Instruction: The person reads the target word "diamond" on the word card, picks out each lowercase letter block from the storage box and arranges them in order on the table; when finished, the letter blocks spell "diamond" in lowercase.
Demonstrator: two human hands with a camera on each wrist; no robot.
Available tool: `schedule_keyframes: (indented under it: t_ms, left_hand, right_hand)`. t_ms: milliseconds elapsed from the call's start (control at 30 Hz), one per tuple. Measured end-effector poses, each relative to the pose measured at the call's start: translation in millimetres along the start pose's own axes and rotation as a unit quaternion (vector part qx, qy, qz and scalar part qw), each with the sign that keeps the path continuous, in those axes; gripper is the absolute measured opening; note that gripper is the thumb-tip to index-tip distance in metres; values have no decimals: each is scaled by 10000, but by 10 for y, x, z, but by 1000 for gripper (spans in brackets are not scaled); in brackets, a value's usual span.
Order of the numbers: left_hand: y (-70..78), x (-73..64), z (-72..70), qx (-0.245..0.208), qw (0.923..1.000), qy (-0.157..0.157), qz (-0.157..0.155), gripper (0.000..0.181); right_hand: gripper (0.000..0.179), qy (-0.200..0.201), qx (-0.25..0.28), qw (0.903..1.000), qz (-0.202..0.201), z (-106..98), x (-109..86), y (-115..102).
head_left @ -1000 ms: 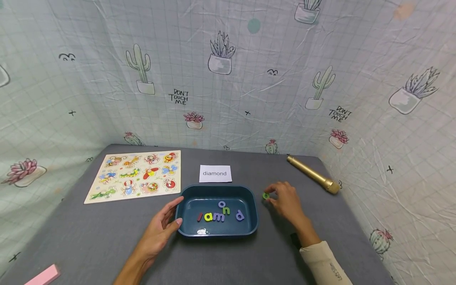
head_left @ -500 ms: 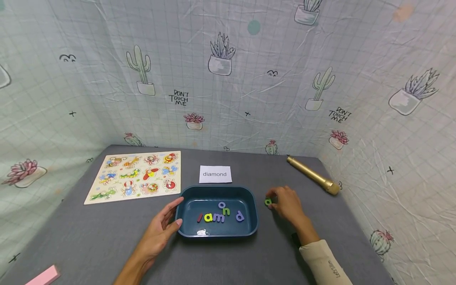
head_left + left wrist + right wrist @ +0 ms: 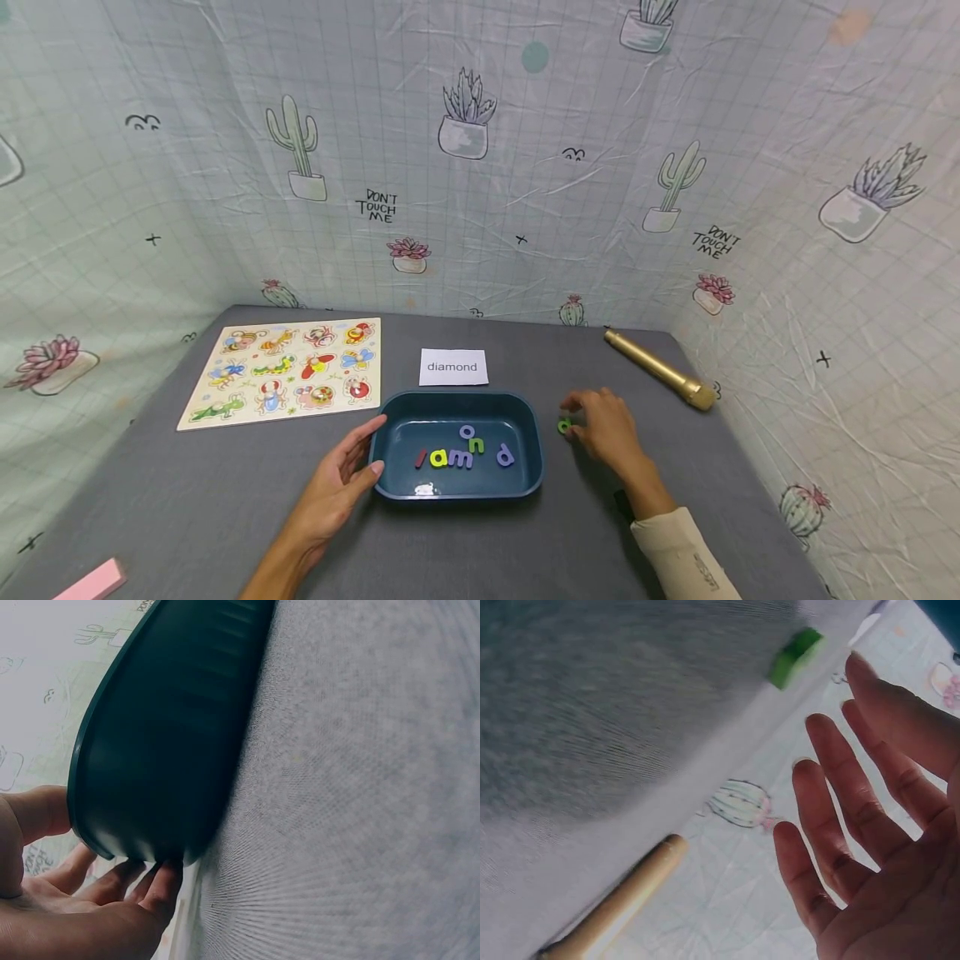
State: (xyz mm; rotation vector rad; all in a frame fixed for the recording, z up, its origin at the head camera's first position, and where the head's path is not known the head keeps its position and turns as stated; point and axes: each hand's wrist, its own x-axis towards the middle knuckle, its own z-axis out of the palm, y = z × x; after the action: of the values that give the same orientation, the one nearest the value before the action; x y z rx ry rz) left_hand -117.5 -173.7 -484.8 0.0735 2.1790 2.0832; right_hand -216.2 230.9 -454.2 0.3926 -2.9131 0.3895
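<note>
In the head view my left hand holds the left end of a dark blue tray. Its thumb and fingers are set against the tray's rim and outer wall, as the left wrist view also shows. Inside the tray lie a red stick letter, yellow "a", purple "m", green "n", purple "o" and purple "d". Right of the tray, a small green letter rests on the table. My right hand is just beside it, fingers spread and apart from it in the right wrist view.
A white card printed "diamond" lies behind the tray. At the left is an insect puzzle board, and at the back right a gold microphone. A pink block shows at the near left edge of the grey table.
The green letter came slightly toward me and to the right in my right hand's fingers, which have since parted from it. My left hand and the tray stay put.
</note>
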Motion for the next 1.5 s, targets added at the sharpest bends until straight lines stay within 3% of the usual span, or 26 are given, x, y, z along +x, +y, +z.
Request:
schedule_keyframes:
  t_ms: [300, 600, 1000, 1500]
  left_hand:
    - [18, -3, -8, 29, 10000, 16, -74, 62]
    - [10, -6, -6, 15, 10000, 2, -41, 61]
    - [-1, 0, 1, -28, 10000, 19, -69, 62]
    - [10, 19, 1, 18, 9999, 34, -153, 61]
  right_hand:
    - [39, 700, 257, 9963, -438, -162, -35, -230]
    - [39, 1188, 627, 9852, -1064, -296, -101, -601]
    - [38, 1061, 938, 9801, -1395, -214, -180, -960]
    - [35, 688, 1210, 9757, -1690, 58, -183, -1302]
